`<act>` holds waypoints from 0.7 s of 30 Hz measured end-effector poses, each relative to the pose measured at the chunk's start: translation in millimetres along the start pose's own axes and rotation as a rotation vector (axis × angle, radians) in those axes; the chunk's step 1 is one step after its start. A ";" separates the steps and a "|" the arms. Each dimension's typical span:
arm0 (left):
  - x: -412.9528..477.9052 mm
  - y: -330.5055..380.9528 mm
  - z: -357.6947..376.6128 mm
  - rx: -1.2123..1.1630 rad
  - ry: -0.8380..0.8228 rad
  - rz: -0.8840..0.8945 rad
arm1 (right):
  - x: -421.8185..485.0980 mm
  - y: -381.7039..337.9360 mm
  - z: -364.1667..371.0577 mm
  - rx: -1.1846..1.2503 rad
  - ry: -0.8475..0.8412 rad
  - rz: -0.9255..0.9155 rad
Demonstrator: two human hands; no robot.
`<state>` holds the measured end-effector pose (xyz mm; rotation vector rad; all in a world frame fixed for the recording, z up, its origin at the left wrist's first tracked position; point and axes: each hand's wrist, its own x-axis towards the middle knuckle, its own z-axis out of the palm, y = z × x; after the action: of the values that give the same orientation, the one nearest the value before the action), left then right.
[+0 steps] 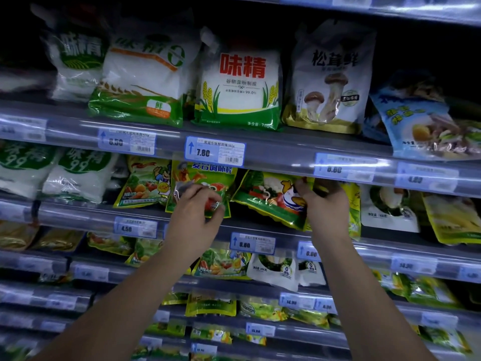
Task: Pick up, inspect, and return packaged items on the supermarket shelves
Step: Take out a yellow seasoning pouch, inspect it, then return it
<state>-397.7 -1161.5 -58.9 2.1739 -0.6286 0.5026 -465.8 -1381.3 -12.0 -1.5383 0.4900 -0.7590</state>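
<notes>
Holding, left hand [197, 212]: fingers curled on the lower front of the green-yellow packet [205, 175], which stands upright on the second shelf [78, 214].
Holding, right hand [322, 204]: clamped on the right edge of the chicken-print packet [265, 201], tilted, same shelf, just beside the first.
Above: 7.80 price tag [215, 151]; white seasoning bag [239, 84].
</notes>
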 end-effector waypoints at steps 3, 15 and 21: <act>-5.1 20.4 -1.3 -0.253 -0.038 -0.156 | -13.7 8.8 -16.4 0.044 -0.101 0.104; -28.5 37.0 -9.8 -0.895 -0.569 -0.542 | -71.7 25.5 -42.9 0.329 -0.487 0.347; -47.8 25.6 -27.1 -0.825 -0.658 -0.467 | -94.0 25.1 -30.8 0.441 -0.462 0.376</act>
<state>-454.6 -1141.6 -53.4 1.5544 -0.5033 -0.6534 -549.3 -1339.8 -53.5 -1.1114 0.2315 -0.1860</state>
